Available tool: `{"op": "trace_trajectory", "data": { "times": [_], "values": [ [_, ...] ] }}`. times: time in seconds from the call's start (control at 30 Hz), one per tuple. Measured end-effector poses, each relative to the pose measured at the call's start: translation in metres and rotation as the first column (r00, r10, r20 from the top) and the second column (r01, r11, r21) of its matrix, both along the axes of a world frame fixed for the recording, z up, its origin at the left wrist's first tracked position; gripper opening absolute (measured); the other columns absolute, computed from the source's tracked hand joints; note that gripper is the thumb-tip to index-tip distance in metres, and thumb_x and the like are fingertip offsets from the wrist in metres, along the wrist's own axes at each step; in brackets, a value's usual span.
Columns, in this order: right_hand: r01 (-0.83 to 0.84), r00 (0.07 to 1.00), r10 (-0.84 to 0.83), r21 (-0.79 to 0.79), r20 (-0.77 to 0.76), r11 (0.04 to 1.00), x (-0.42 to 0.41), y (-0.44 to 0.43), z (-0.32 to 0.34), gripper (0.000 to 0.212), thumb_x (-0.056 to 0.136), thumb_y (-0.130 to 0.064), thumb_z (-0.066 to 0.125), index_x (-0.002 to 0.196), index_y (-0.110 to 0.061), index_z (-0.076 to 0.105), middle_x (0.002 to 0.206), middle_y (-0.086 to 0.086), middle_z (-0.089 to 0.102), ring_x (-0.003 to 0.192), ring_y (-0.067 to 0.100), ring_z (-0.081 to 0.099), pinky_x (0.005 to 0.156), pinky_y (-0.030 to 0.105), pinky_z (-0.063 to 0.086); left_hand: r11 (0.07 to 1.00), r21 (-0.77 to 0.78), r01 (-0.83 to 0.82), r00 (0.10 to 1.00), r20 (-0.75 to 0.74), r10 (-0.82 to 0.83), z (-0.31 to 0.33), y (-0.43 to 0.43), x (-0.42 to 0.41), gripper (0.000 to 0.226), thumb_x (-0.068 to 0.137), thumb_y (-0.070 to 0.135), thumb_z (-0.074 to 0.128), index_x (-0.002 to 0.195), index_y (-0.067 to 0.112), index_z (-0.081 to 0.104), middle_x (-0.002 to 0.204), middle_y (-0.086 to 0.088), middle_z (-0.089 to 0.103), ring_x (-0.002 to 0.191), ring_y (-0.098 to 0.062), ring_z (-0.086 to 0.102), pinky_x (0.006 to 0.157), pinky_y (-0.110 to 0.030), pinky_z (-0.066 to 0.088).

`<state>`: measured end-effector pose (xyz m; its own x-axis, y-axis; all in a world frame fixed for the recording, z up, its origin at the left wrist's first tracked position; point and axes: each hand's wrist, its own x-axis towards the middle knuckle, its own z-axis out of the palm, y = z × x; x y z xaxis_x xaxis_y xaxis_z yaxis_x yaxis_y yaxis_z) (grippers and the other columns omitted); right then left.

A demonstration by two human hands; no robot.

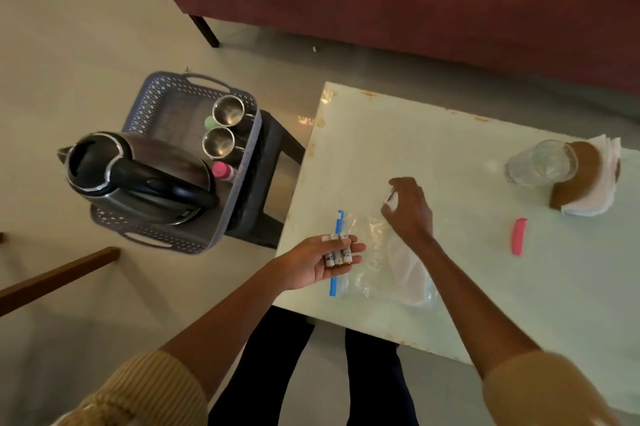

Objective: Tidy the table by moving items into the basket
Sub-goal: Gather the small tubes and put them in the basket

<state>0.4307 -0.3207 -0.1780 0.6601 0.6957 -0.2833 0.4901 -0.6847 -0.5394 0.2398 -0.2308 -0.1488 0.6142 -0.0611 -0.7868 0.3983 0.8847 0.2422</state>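
**Small pieces being gathered**

Pinched in the right hand (410, 207): a loose cylinder (389, 199), small and white, held over the table (450, 287). Just left of that pinch, the left hand (318, 263) lying palm up, fingers flat, cradling a few white cylinders (337, 256). Beneath both hands, a clear zip bag (377, 273) with a blue seal. Well to the left, off the table, the basket (239, 180), already crowded by a kettle (138, 176) and two steel cups (227, 110). Probably mid-collection: next, add the pinched piece to the palm, then carry leftward, palm level against rolling.

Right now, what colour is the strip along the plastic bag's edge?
Blue. The strip on the clear plastic bag shows best in the head view.
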Motion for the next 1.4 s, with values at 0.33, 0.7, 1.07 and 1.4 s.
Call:
{"op": "trace_trajectory", "data": {
  "times": [0.33,0.7,1.07,1.4],
  "values": [
    [-0.144,0.936,0.197,0.193,-0.292,0.971,-0.119,0.002,0.160,0.062,0.075,-0.018,0.068,0.126,-0.036,0.038,0.115,-0.019,0.050,0.089,0.003,0.055,0.074,0.014,0.050,0.999,0.051,0.018,0.997,0.071,-0.021,0.112,0.038,-0.040,0.027,0.086,0.020,0.062,0.110,0.006,0.064,0.104,-0.012,0.072,0.096,-0.021,0.070,0.077,-0.028,0.058],
    [-0.308,0.901,0.343,0.164,-0.267,0.937,-0.173,0.020,0.244,0.068,0.077,-0.026,0.070,0.133,-0.041,0.034,0.112,-0.024,0.042,0.095,0.004,0.053,0.087,0.021,0.050,0.953,0.267,0.144,0.983,0.075,-0.169,0.214,0.055,-0.109,0.040,0.088,0.016,0.062,0.124,0.001,0.055,0.121,-0.018,0.064,0.112,-0.029,0.062,0.091,-0.032,0.055],
    [-0.315,0.822,0.344,0.139,-0.454,0.939,-0.179,0.020,0.274,0.026,0.085,-0.020,0.065,0.110,-0.017,0.065,0.101,-0.005,0.063,0.077,0.005,0.057,0.065,0.011,0.045,0.835,0.412,0.364,0.923,-0.041,-0.383,0.242,0.037,-0.143,0.038,0.086,0.013,0.065,0.120,0.001,0.058,0.114,-0.013,0.069,0.101,-0.026,0.068,0.086,-0.030,0.056],
    [-0.417,0.742,0.379,0.061,-0.553,0.907,-0.214,0.052,0.282,0.008,0.080,-0.007,0.068,0.087,-0.009,0.068,0.077,0.001,0.065,0.064,0.007,0.064,0.056,0.013,0.052,0.780,0.457,0.428,0.894,-0.087,-0.439,0.251,0.052,-0.172,0.029,0.081,0.010,0.070,0.108,0.002,0.066,0.103,-0.010,0.073,0.089,-0.019,0.072,0.079,-0.027,0.059]
  ]
}}
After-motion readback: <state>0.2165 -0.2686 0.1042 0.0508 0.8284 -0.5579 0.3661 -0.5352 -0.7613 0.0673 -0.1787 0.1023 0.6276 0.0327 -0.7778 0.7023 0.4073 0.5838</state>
